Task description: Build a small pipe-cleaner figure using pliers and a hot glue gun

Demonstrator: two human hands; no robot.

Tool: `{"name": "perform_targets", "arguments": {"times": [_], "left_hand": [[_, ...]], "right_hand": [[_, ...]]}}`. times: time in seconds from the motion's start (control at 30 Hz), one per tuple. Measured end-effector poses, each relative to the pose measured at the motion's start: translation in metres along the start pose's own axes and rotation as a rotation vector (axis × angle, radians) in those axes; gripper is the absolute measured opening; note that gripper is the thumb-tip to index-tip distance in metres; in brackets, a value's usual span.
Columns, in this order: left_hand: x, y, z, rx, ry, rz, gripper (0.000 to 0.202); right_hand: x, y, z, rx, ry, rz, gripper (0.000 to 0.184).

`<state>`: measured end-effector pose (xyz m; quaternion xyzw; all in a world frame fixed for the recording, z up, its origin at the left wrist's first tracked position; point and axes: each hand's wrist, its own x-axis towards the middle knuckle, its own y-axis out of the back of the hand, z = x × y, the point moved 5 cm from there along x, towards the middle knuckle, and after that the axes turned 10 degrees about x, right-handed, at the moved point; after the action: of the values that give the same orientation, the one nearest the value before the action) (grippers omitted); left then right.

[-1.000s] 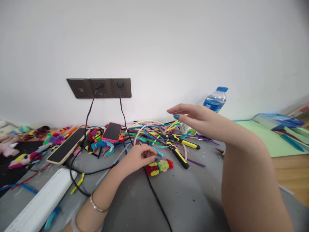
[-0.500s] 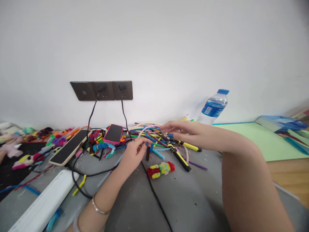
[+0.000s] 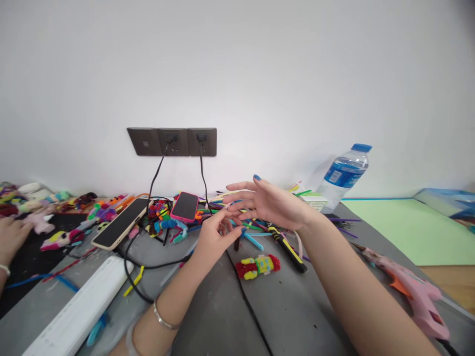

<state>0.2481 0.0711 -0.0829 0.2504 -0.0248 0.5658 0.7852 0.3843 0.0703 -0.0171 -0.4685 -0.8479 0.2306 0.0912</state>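
Note:
My left hand [image 3: 217, 236] is over the middle of the grey table, its fingers curled and thumb drawn in. Whatever is between its fingertips, if anything, is too small to make out. Just below its thumb is a short dark brown piece [image 3: 236, 244]. My right hand [image 3: 272, 203] is open and turned up, fingers spread, with their tips close to my left fingers. Beneath both hands lies a pile of coloured pipe cleaners [image 3: 254, 241]. A yellow-and-black handle [image 3: 287, 249] sticks out under my right wrist. Nearer me rests a red, yellow and green fuzzy figure [image 3: 258, 267].
A pink glue gun [image 3: 415, 291] lies right of my forearm. Behind are a tilted water bottle [image 3: 345, 173] and green board [image 3: 389, 227]. Two phones, one pink-edged [image 3: 184, 206], a white power strip [image 3: 85, 306] and black cables [image 3: 245, 296] are leftward. Another person's hand [image 3: 13, 240] is far left.
My right hand has turned palm upward and its fingers have spread, away from the handles. My left hand stays near the brown piece. The view has shifted, revealing the glue gun.

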Motion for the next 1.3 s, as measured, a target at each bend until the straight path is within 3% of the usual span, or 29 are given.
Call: {"name": "perform_targets", "arguments": {"times": [0.27,0.7,1.3], "left_hand": [[0.001,0.004,0.000,-0.057,0.037,0.037,0.022],[0.005,0.004,-0.003,-0.241,0.102,0.014,0.037],[0.006,0.006,-0.011,-0.347,0.084,0.030,0.040]], "right_hand": [[0.002,-0.005,0.004,-0.026,0.014,0.000,0.045],[0.005,-0.006,0.008,-0.108,0.029,-0.006,0.048],[-0.009,-0.029,-0.002,-0.409,0.123,-0.043,0.050]]}}
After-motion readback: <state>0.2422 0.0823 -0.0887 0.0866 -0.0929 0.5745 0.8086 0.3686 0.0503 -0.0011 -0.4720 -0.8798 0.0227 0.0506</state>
